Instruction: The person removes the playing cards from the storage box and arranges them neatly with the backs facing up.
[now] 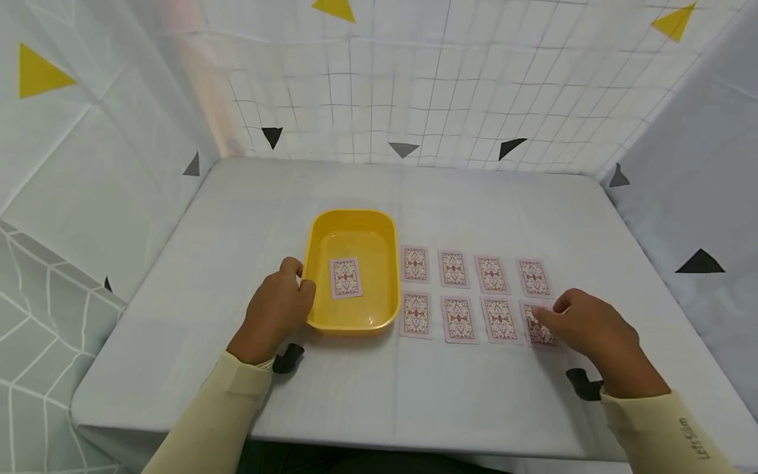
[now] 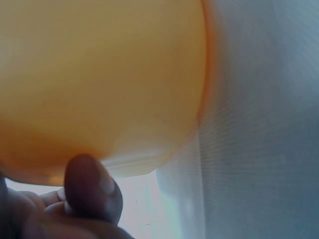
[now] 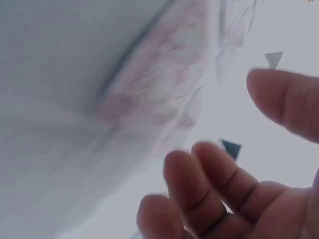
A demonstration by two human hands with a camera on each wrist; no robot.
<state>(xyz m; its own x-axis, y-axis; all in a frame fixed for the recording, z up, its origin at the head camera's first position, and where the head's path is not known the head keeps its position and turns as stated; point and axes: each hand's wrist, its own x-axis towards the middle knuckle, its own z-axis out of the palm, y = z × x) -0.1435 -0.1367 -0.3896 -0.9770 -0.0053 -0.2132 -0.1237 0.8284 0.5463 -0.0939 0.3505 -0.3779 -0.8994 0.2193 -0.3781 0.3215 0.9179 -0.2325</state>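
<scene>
A yellow plastic tray (image 1: 353, 322) stands left of the middle of the table, and one playing card (image 1: 345, 278) lies face down inside it. My left hand (image 1: 278, 306) grips the tray's left side, the thumb near the rim. In the left wrist view the thumb (image 2: 92, 189) lies against the yellow wall. To the right of the tray, several face-down cards with red patterned backs form two rows. Over the nearest row's rightmost card (image 1: 541, 334) hovers my right hand (image 1: 592, 329). Its fingers (image 3: 187, 181) are loosely bent, apart from the thumb, holding nothing.
The rightmost card of the far row (image 1: 535, 278) lies just beyond my right hand. A white cloth covers the table (image 1: 474, 401). White sheets with black and yellow triangles hang at the back and both sides.
</scene>
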